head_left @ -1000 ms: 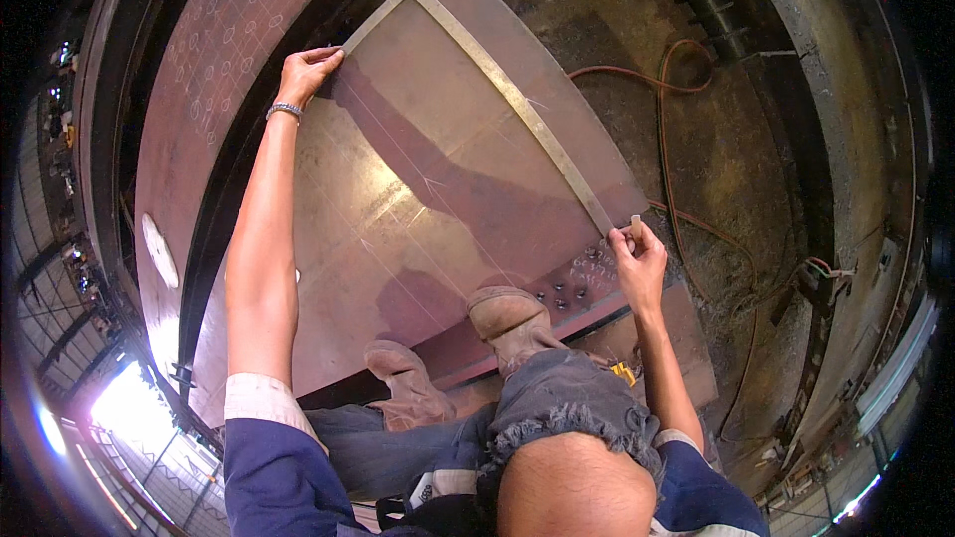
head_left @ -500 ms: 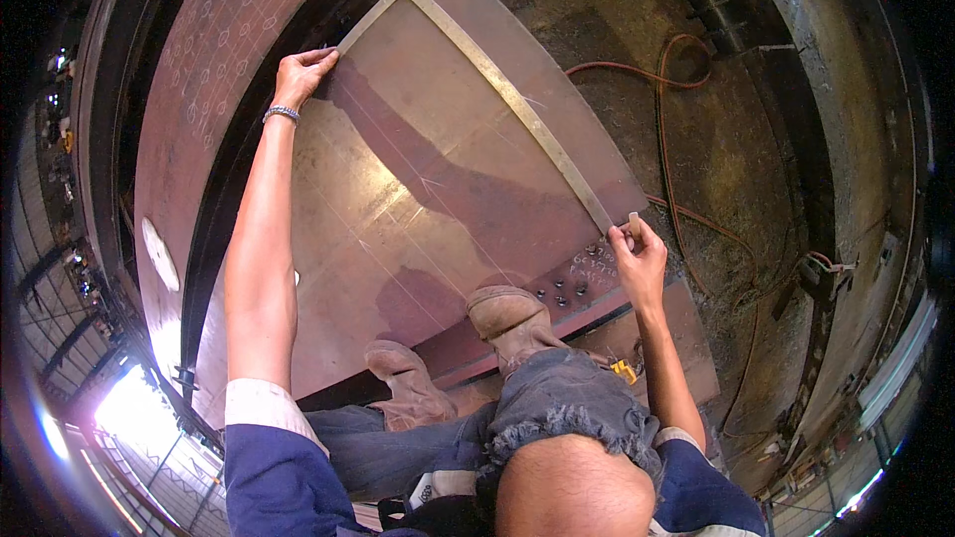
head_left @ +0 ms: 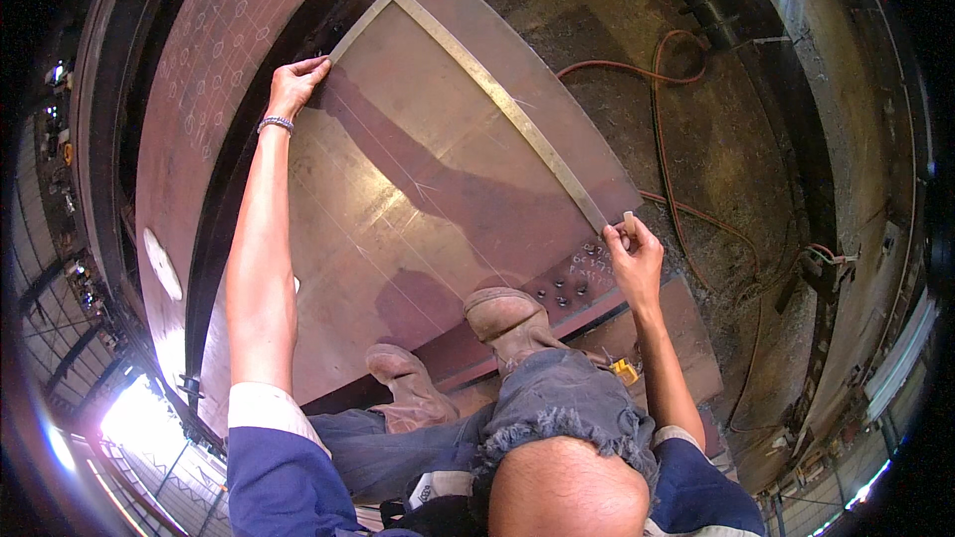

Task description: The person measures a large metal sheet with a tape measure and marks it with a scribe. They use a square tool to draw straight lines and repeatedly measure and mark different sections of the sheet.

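A large L-shaped steel square [head_left: 494, 89] lies on a flat metal plate [head_left: 343, 204], its corner at the far side. The fingers of my left hand [head_left: 293, 89] are closed on the end of its shorter leg. At the near right end of the longer leg, my right hand [head_left: 635, 257] pinches the tip between thumb and fingers. A small pale flat piece [head_left: 629, 219], perhaps chalk, sticks up from that same hand. Thin scribed lines cross the plate, and my arm's shadow falls over it.
My boots [head_left: 505, 316] rest at the plate's near edge, beside several small dark round pieces [head_left: 559, 288]. An orange hose [head_left: 659, 129] curls over the dirty floor at right. A yellow tape measure [head_left: 625, 371] lies by my knee. Another marked plate [head_left: 214, 50] stands left.
The square and both hands appear shifted slightly left in the picture, along with small shifts of the whole scene. Both grips look the same.
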A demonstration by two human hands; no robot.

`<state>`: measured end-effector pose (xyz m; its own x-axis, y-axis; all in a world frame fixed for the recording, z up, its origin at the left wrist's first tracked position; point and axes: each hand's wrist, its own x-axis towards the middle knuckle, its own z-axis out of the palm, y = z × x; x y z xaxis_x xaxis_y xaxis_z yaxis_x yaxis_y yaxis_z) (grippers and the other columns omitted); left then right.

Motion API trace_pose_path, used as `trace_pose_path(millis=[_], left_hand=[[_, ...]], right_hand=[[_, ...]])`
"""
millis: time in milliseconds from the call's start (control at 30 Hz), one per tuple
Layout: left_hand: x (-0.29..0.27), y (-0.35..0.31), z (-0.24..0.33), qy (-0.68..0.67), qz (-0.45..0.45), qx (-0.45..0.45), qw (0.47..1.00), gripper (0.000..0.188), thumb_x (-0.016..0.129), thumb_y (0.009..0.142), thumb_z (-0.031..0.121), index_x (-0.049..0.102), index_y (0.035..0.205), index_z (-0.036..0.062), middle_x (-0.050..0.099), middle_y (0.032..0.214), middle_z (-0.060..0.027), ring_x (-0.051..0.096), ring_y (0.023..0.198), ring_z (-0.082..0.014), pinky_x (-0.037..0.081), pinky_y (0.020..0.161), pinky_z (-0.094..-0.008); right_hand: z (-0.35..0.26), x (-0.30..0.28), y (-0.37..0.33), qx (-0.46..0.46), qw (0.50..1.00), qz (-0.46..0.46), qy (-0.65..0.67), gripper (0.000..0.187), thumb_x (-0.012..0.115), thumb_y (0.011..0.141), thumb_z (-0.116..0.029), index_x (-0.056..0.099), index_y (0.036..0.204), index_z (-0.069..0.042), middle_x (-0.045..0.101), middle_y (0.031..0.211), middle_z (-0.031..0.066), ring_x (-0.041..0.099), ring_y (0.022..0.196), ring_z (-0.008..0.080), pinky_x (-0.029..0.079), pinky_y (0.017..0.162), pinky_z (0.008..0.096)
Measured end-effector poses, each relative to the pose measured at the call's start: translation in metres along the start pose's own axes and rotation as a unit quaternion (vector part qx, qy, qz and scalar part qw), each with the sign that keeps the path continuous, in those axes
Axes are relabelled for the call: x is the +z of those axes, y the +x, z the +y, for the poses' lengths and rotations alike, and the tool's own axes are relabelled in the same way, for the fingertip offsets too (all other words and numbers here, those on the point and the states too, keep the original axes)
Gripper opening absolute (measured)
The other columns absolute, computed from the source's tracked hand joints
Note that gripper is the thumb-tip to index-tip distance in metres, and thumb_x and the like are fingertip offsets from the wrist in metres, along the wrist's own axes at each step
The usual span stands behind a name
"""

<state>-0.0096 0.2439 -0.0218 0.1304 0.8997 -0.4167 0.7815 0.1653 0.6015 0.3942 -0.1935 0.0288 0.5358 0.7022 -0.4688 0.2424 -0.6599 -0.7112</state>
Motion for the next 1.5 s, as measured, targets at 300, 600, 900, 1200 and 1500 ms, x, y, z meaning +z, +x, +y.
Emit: trace_pose_path(millis=[300,600,900,1200,1500], left_hand=[[0.002,0.002,-0.002,0.014,0.011,-0.004,1.0,0.036,0.077,0.088,0.031,0.075,0.115,0.0074,0.074,0.108,-0.006,0.066,0.099,-0.0129,0.049,0.093,-0.0289],[0.005,0.011,-0.015,0.054,0.053,-0.005,0.997,0.032,0.078,0.084,0.039,0.078,0.109,0.0191,0.077,0.104,-0.0061,0.071,0.098,-0.0155,0.052,0.089,-0.0289],[0.012,-0.002,0.003,0.067,0.074,0.0,0.995,0.03,0.078,0.084,0.039,0.079,0.107,0.0195,0.077,0.1,-0.0069,0.072,0.093,-0.0154,0.054,0.085,-0.028],[0.011,-0.01,0.011,0.071,0.095,-0.023,0.993,0.031,0.079,0.082,0.037,0.079,0.106,0.0175,0.076,0.102,-0.011,0.073,0.096,-0.0209,0.055,0.086,-0.0308],[0.013,-0.014,0.01,0.072,0.104,-0.044,0.991,0.026,0.079,0.083,0.035,0.079,0.106,0.0223,0.076,0.103,-0.0077,0.073,0.098,-0.0204,0.055,0.088,-0.0306]], right_hand=[[-0.045,-0.014,0.016,-0.101,0.983,0.11,-0.106,0.017,0.051,0.101,-0.017,0.05,0.094,-0.001,0.058,0.078,0.0213,0.059,0.069,0.039,0.044,0.062,0.0458],[-0.122,0.019,0.068,-0.193,0.978,0.03,-0.076,0.013,0.045,0.098,-0.012,0.048,0.099,0.0,0.058,0.07,0.0272,0.062,0.069,0.0477,0.046,0.062,0.0554],[-0.189,0.099,0.149,-0.358,0.919,0.036,-0.161,0.011,0.053,0.093,-0.006,0.056,0.095,0.004,0.066,0.084,0.0229,0.067,0.079,0.0407,0.053,0.07,0.0508],[-0.237,0.185,0.213,-0.453,0.863,0.048,-0.219,0.023,0.058,0.086,-0.003,0.062,0.107,0.007,0.07,0.086,0.022,0.071,0.079,0.0375,0.057,0.069,0.0461],[-0.251,0.2,0.205,-0.477,0.836,0.027,-0.271,0.046,0.059,0.084,0.001,0.056,0.128,0.013,0.07,0.082,0.0222,0.073,0.079,0.0318,0.058,0.065,0.0396]])
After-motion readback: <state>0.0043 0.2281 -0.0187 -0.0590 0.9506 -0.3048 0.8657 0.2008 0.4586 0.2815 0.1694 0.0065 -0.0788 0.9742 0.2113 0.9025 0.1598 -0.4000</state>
